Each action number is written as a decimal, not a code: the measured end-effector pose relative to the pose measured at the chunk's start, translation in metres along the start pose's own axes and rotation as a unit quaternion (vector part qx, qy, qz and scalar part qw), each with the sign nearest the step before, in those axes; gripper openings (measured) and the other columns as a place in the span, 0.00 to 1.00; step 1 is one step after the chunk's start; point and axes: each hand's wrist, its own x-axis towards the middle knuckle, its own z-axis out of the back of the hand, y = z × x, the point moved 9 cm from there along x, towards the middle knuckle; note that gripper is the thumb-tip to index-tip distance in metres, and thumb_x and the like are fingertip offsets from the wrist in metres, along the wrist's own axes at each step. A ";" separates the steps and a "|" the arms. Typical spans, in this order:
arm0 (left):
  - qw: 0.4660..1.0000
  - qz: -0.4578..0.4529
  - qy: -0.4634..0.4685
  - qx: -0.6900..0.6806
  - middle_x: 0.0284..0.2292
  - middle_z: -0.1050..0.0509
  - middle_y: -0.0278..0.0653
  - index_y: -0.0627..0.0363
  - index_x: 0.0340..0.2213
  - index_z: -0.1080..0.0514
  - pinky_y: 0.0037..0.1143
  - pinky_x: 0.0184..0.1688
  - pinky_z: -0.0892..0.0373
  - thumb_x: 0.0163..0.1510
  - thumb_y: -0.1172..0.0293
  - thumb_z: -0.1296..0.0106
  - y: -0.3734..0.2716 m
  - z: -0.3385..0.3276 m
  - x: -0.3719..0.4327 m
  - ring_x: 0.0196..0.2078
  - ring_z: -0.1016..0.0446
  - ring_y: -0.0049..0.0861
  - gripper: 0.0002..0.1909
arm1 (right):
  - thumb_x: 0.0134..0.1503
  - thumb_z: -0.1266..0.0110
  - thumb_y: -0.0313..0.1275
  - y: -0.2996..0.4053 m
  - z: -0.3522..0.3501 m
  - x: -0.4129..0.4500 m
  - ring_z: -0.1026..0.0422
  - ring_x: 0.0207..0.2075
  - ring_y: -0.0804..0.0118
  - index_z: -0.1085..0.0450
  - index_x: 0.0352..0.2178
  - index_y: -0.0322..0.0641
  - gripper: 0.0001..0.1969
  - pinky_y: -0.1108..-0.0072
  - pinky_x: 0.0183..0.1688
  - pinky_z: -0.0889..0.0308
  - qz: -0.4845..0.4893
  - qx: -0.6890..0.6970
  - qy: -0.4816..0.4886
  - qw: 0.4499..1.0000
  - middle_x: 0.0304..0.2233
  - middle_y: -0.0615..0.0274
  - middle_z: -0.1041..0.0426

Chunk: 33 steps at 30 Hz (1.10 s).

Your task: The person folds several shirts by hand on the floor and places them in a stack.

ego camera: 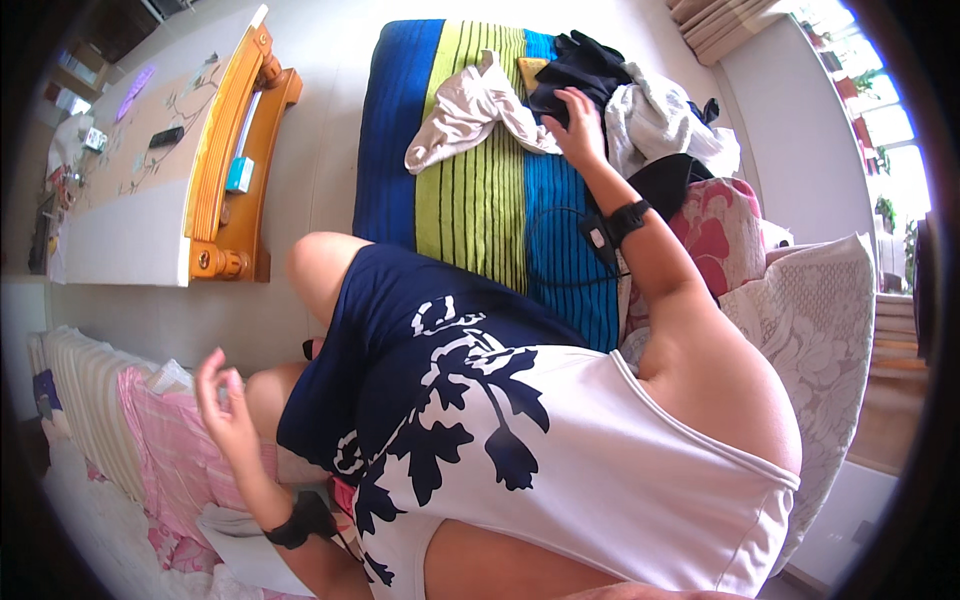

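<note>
My right hand (579, 129) reaches over the striped sofa cover with its fingers apart, at the near edge of a crumpled black garment (581, 75). Whether it touches the cloth I cannot tell. Just left of it lies a beige garment (469, 112), spread with one narrow part stretching toward my fingers. A yellow item (532, 73) shows partly from under the black cloth. White textured fabric (652, 120) is heaped to the right. My left hand (225, 409) is raised beside my knee, fingers loosely bent and holding nothing.
The blue and green striped cover (472, 217) lies beneath the clothes. A black cable (540, 281) loops near my right forearm. At left stands a wooden table (225, 150) carrying a black remote control (166, 136); a blue box (240, 175) is on its lower shelf. Pink striped cloth (176, 442) lies lower left.
</note>
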 end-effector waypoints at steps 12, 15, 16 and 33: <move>0.966 -0.036 -0.095 0.238 0.41 0.31 0.44 0.63 0.35 0.30 0.35 0.47 0.39 0.54 0.66 0.56 0.113 -0.037 -0.055 0.44 0.33 0.41 0.12 | 0.38 0.36 0.46 -0.231 0.088 -0.080 0.32 0.44 0.48 0.40 0.45 0.27 0.39 0.70 0.48 0.38 -0.431 0.005 -0.211 0.877 0.42 0.41 0.31; 0.966 -0.028 -0.109 0.231 0.41 0.30 0.43 0.63 0.34 0.29 0.34 0.46 0.38 0.54 0.67 0.56 0.111 -0.034 -0.059 0.44 0.33 0.41 0.12 | 0.44 0.39 0.46 -0.175 0.055 -0.058 0.28 0.39 0.55 0.32 0.39 0.29 0.30 0.72 0.43 0.35 -0.363 -0.007 -0.116 0.924 0.36 0.47 0.27; 0.968 -0.039 -0.104 0.226 0.41 0.30 0.43 0.63 0.33 0.29 0.34 0.46 0.38 0.54 0.67 0.56 0.109 -0.036 -0.056 0.44 0.33 0.40 0.12 | 0.45 0.40 0.45 -0.157 0.044 -0.057 0.27 0.37 0.56 0.32 0.39 0.29 0.28 0.73 0.42 0.34 -0.341 0.046 -0.102 0.933 0.35 0.48 0.26; 0.971 -0.045 -0.127 0.196 0.40 0.30 0.43 0.65 0.32 0.30 0.33 0.47 0.37 0.54 0.69 0.57 0.109 -0.029 -0.068 0.44 0.33 0.40 0.11 | 0.47 0.44 0.52 0.060 -0.100 -0.102 0.39 0.52 0.50 0.47 0.53 0.26 0.44 0.70 0.54 0.44 -0.309 0.414 0.304 0.801 0.51 0.43 0.39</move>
